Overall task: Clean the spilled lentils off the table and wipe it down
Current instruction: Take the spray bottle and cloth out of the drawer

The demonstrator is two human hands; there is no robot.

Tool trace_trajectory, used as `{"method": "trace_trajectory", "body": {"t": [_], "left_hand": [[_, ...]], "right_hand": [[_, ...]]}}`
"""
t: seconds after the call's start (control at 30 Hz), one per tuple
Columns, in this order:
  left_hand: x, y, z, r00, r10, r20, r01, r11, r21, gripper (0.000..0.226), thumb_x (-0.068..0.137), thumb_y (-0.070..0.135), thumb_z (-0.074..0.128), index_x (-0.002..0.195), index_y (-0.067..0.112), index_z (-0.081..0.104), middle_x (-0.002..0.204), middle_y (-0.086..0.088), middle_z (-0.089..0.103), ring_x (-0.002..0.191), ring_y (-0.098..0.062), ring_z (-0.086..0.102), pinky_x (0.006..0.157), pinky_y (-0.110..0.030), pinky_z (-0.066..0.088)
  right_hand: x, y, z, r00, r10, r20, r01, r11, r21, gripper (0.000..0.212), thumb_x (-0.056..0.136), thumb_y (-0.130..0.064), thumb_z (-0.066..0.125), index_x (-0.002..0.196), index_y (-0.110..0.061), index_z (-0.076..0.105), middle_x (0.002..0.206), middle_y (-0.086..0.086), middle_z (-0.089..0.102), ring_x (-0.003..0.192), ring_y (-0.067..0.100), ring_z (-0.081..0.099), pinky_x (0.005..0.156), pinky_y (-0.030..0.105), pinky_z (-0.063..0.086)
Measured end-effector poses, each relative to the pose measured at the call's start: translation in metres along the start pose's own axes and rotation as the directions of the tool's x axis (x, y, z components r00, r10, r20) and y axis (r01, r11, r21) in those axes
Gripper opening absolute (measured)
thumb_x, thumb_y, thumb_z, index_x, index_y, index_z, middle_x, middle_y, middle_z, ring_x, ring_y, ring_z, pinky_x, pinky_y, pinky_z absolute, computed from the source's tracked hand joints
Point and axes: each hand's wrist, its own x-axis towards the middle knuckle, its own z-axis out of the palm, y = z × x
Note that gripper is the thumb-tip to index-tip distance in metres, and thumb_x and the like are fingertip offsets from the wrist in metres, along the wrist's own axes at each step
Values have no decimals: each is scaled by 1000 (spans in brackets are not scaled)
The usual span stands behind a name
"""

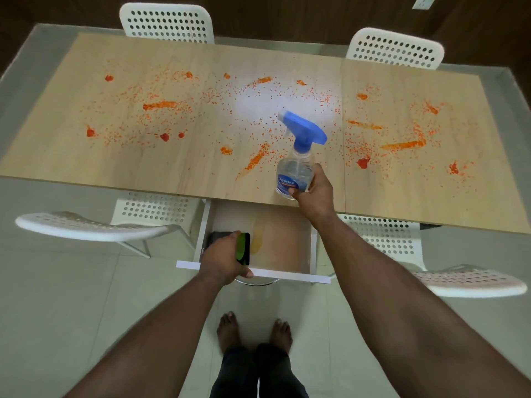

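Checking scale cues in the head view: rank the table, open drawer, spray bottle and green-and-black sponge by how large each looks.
1. Table
2. Drawer
3. Spray bottle, held in the right hand
4. Sponge, largely hidden by the left hand, so its full size is unsure

The spray bottle (296, 170) label reads "Sparkle".

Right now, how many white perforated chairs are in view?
4: two at the table's far side, two at the near side, left and right. Others may lie outside the frame.
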Motion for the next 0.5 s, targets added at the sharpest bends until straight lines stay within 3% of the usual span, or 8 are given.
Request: {"method": "trace_trajectory", "body": {"t": [0.1, 0.2, 0.27, 0.33, 0.4, 0.5], "left_hand": [[0, -1, 1, 1000, 1, -13, -2, 1000, -6, 113, 47, 50, 101, 146, 29, 50, 127, 5, 70, 112, -23, 67, 89, -39, 58], [-8, -5, 0, 999, 22, -28, -24, 999, -39, 100, 50, 50, 101, 138, 32, 56, 119, 9, 72, 108, -19, 69, 87, -37, 59], [-14, -10, -2, 997, 34, -65, -39, 997, -64, 93, 54, 47, 102, 135, 29, 60, 121, 8, 71, 111, -19, 67, 86, -35, 57], [-18, -19, -9, 992, 31, -126, -38, 998, -53, 98, 54, 48, 102, 138, 22, 59, 131, 1, 64, 122, -21, 57, 93, -35, 54], [-20, -25, -15, 983, 41, -177, -42, 999, -3, 113, 52, 55, 101, 148, 19, 52, 150, -5, 52, 141, -25, 41, 109, -39, 47], [-16, -42, -19, 981, 6, -193, -4, 1000, 8, 130, 50, 63, 99, 158, 19, 40, 170, -11, 28, 156, -30, 23, 123, -46, 35]], "right_hand": [[-4, 1, 1, 1000, 20, -14, -21, 999, -39, 65, 81, -5, 87, 133, -21, 54, 121, -5, 66, 111, 14, 65, 94, 26, 56], [-20, 9, 3, 984, 104, -148, -112, 992, -49, 72, 77, -13, 93, 137, -21, 53, 123, -6, 67, 109, 10, 64, 91, 20, 51], [-42, 14, 8, 950, 169, -261, -189, 981, -53, 69, 77, -16, 93, 135, -18, 55, 114, -5, 67, 100, 12, 64, 81, 15, 47], [-67, 24, 23, 944, 164, -287, -194, 978, -79, 55, 78, -16, 90, 124, -17, 60, 100, -4, 68, 91, 14, 65, 79, 21, 50], [-84, 34, 40, 967, 165, -195, -194, 971, -140, 37, 81, -16, 87, 111, -18, 65, 91, -4, 68, 85, 15, 66, 79, 25, 53], [-93, 42, 75, 976, 205, 79, -175, 942, -286, 25, 83, -21, 85, 102, -21, 68, 90, -4, 69, 84, 14, 65, 68, 14, 45]]}}
